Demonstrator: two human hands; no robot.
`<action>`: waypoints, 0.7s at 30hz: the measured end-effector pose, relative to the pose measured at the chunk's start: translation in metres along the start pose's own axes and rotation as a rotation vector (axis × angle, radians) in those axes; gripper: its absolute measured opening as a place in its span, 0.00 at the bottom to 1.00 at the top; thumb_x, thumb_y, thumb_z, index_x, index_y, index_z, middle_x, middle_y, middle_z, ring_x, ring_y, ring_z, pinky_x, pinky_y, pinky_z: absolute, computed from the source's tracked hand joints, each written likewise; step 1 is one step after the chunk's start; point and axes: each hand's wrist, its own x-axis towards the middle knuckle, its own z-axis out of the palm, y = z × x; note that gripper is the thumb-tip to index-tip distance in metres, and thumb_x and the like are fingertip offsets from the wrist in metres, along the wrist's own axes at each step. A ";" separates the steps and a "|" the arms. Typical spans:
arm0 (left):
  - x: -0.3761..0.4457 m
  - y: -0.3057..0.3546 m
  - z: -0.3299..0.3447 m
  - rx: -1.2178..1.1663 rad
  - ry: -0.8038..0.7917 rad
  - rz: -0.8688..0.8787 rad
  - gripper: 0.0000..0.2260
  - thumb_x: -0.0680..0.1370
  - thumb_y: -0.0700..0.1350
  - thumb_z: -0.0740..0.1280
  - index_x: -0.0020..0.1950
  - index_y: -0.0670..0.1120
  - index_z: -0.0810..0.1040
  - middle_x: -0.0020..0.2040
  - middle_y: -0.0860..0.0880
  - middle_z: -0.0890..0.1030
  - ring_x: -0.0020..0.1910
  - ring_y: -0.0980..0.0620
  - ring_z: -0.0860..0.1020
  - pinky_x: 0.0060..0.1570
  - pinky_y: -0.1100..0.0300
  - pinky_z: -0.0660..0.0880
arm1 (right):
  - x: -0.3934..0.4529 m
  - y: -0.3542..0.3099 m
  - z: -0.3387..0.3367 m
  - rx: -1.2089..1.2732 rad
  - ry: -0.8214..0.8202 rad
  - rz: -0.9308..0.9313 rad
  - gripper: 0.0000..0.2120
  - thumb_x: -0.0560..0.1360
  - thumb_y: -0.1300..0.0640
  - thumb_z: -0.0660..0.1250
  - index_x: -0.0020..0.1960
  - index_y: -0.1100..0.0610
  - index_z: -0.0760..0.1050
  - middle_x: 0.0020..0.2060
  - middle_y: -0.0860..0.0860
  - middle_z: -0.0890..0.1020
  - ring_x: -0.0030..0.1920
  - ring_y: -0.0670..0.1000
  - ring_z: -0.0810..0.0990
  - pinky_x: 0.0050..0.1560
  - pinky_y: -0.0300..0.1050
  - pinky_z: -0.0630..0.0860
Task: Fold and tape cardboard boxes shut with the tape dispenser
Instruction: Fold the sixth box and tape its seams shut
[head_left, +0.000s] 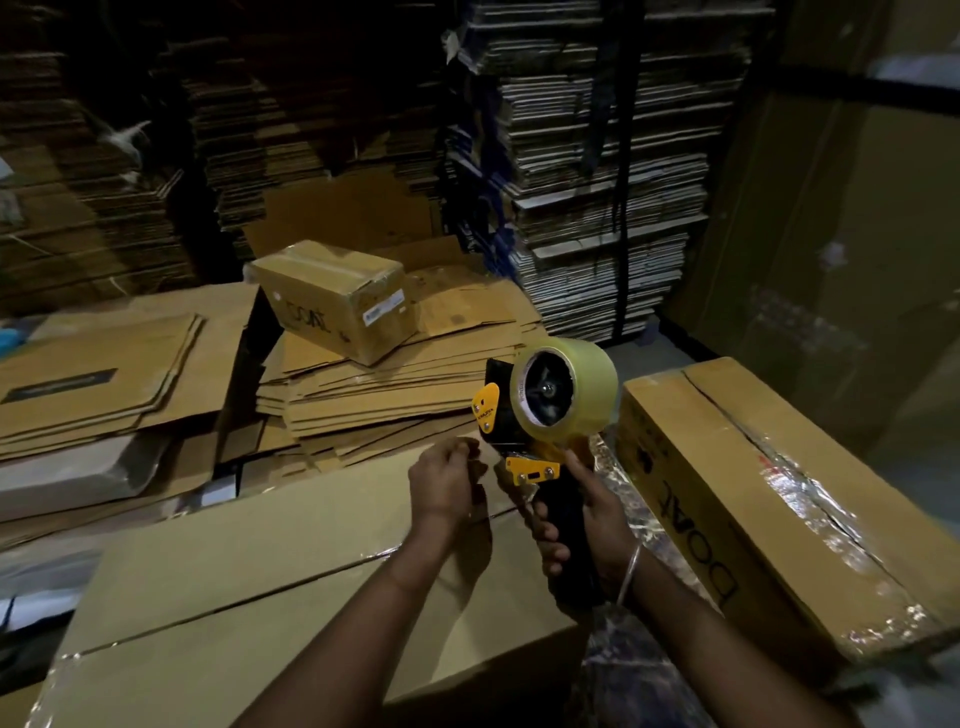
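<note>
The big cardboard box (249, 587) lay right in front of the person, flaps folded, centre seam untaped. Above its far end the right hand (587, 519) gripped the tape dispenser (545, 415) by the handle. The left hand (447, 483) pinched at the tape's loose end, apparently freeing it; next it likely needed sticking at the seam's end.

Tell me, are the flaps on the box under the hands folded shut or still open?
Folded shut: the two top flaps of the box lie flat and meet along a centre seam. Whether tape covers that seam, I cannot tell.
</note>
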 end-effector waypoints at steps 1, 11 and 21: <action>0.001 0.009 0.000 -0.183 -0.089 -0.159 0.13 0.83 0.49 0.61 0.49 0.43 0.80 0.42 0.41 0.83 0.37 0.45 0.82 0.36 0.52 0.80 | 0.000 0.000 0.001 0.014 -0.002 -0.002 0.33 0.71 0.28 0.57 0.35 0.59 0.71 0.28 0.53 0.66 0.21 0.50 0.63 0.25 0.40 0.62; -0.003 0.059 -0.008 -0.554 -0.602 -0.741 0.21 0.82 0.56 0.59 0.55 0.38 0.76 0.43 0.39 0.84 0.38 0.42 0.85 0.40 0.52 0.81 | -0.007 -0.012 0.013 0.009 -0.022 -0.041 0.32 0.73 0.29 0.55 0.36 0.59 0.71 0.28 0.53 0.67 0.23 0.50 0.64 0.25 0.40 0.64; -0.014 0.064 -0.001 -0.606 -0.548 -0.766 0.12 0.83 0.44 0.58 0.49 0.37 0.76 0.37 0.38 0.84 0.39 0.42 0.82 0.30 0.53 0.82 | -0.013 -0.010 0.009 0.013 -0.038 -0.070 0.33 0.68 0.26 0.61 0.36 0.58 0.71 0.29 0.52 0.67 0.23 0.49 0.64 0.26 0.41 0.64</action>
